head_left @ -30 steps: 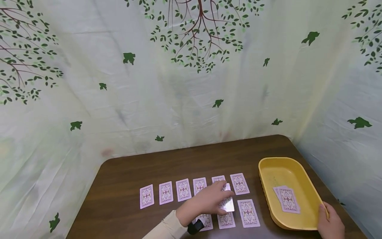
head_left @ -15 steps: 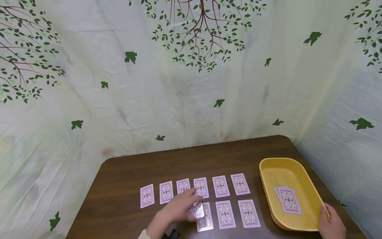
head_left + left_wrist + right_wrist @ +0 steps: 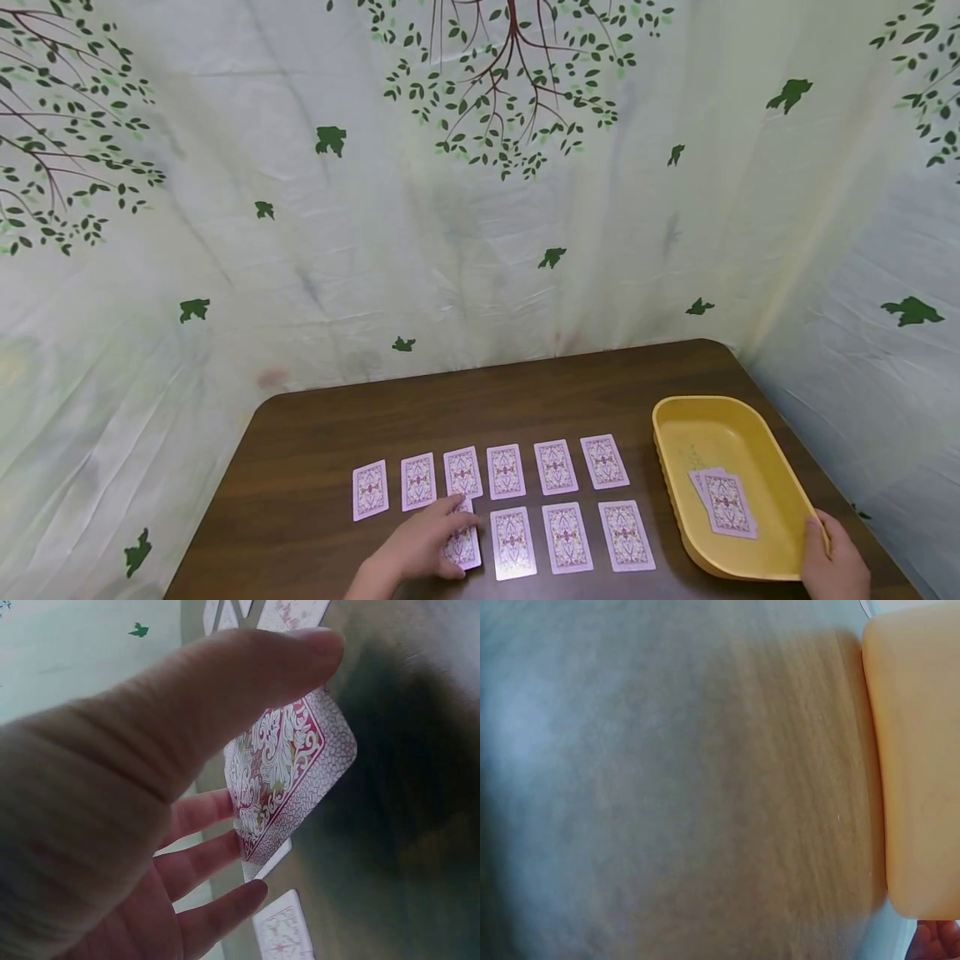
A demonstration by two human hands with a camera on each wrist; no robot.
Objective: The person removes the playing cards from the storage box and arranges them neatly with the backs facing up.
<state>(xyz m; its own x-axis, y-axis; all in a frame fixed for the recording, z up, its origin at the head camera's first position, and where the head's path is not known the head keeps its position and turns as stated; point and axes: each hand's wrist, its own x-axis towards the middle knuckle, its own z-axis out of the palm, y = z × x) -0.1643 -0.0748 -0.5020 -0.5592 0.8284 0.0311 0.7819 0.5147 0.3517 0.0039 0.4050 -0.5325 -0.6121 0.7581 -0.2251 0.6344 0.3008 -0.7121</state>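
My left hand (image 3: 423,540) pinches a playing card (image 3: 463,547) at the left end of the front row, patterned pink-and-white back up. In the left wrist view the thumb lies along one edge of this card (image 3: 289,769) and it tilts off the table. Beside it in the front row lie several more face-down cards, the nearest card (image 3: 513,543) just to the right. A back row of cards runs behind, one card (image 3: 462,472) close to my fingertips. My right hand (image 3: 836,557) grips the near right rim of a yellow tray (image 3: 738,433).
A small pile of face-down cards (image 3: 727,504) lies inside the tray. The brown wooden table (image 3: 480,408) has rounded far corners. A pale curtain (image 3: 450,292) with a leaf print stands behind it. In the right wrist view, the tray's side (image 3: 922,765) rests on the wood.
My left hand has carried the card leftward along the front row, from above the middle card to the row's left end, and lowered it. The right hand stays on the tray.
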